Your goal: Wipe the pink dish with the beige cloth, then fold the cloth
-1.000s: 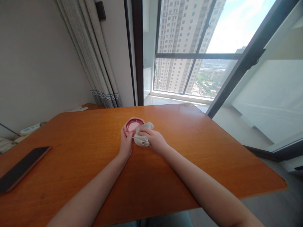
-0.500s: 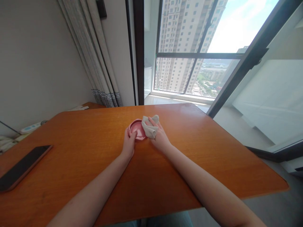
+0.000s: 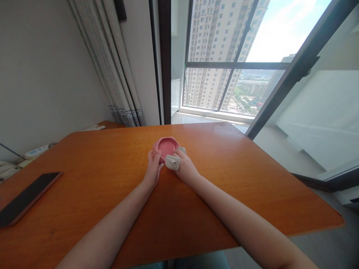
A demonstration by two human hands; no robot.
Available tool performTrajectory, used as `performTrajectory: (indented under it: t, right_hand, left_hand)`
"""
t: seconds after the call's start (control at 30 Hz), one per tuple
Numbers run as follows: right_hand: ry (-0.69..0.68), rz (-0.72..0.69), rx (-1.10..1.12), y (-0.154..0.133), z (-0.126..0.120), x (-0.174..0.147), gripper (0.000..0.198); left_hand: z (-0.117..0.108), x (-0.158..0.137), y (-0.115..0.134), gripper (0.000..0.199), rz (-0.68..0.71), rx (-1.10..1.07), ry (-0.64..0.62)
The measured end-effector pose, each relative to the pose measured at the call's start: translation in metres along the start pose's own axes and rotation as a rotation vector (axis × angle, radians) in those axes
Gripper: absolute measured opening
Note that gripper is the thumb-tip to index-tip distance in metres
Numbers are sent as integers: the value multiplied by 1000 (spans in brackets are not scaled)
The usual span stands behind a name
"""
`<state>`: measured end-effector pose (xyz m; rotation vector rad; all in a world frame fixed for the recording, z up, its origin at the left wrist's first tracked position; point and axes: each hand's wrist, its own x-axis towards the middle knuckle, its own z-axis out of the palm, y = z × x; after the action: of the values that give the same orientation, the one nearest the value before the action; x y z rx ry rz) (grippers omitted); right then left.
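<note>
A small pink round dish (image 3: 167,147) with a raised rim is tilted above the middle of the table. My left hand (image 3: 153,170) grips its left edge, thumb on the near side and fingers mostly hidden behind. Pressed against the dish's lower right rim is a light grey cloth (image 3: 172,162). My right hand (image 3: 187,169) is closed on that cloth, and part of it sticks out beyond the fingers. Whether the dish touches the table is hidden by my hands.
The orange-brown wooden table (image 3: 112,224) spreads around my arms. A dark phone (image 3: 26,198) lies at its left edge. Behind the table, a white power strip (image 3: 37,151) sits at left, a grey curtain (image 3: 117,71) hangs, and a dark-framed window (image 3: 237,65) stands.
The dish has been turned in my left hand, so a flatter, matte round face shows instead of the glossy one. My right hand and the cloth moved down to the near rim.
</note>
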<state>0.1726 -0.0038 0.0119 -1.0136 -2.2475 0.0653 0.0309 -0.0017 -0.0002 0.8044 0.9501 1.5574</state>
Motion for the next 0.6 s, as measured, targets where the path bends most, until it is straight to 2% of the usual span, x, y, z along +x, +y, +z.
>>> performTrajectory:
  t: [0.13, 0.2, 0.3, 0.4, 0.5, 0.6]
  right_hand:
    - [-81, -173, -81, 18, -21, 4, 9]
    - [-123, -190, -111, 16, -23, 3, 10]
    - [-83, -99, -86, -2, -13, 0, 23]
    - [-29, 10, -74, -23, 3, -1, 40]
    - [-31, 39, -94, -24, 6, 0, 28]
    - [-44, -58, -117, -3, -8, 2, 13]
  left_hand:
    - [-8, 6, 6, 51, 112, 204, -9]
    - [-7, 5, 5, 48, 50, 209, -23]
    - [0, -3, 0, 45, -55, 87, 11]
    - [8, -10, -1, 47, 7, -58, 77]
    - [10, -10, 3, 47, 9, -135, 64]
    - [6, -5, 12, 44, -42, -105, -15]
